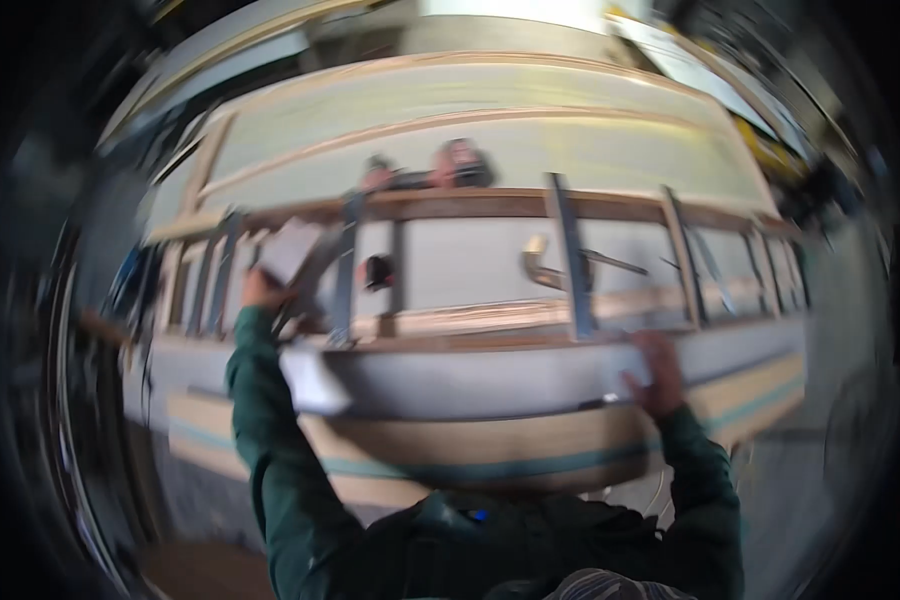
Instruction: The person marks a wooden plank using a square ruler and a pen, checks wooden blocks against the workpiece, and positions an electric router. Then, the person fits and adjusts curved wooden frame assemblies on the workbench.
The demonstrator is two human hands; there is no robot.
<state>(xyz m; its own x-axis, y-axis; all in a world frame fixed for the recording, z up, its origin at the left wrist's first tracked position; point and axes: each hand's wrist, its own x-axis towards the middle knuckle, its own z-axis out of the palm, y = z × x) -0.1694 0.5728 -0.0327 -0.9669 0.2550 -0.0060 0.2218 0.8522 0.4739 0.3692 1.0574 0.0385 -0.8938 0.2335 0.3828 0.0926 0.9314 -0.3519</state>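
Note:
The view is smeared by motion. My left hand (263, 290) is closed on a white, flat, sheet-like piece (290, 250) above the left part of a wooden frame with dark crossbars (570, 265). Another white piece (315, 383) lies below that hand, near my sleeve. My right hand (660, 375) is at the frame's near right side, its fingers curled at a pale, small block-like thing (625, 368) whose kind is blurred. Just left of these fingers lies a small dark and white item (600, 402) on the grey near ledge (450, 380).
Red and black power tools (460, 165) lie behind the frame on a pale panel (370, 135). Inside the frame are a brass-coloured, bent tool (540, 265) with a dark bar and a small red and black object (378, 272). A wooden board with a teal stripe (490, 465) runs along the near edge.

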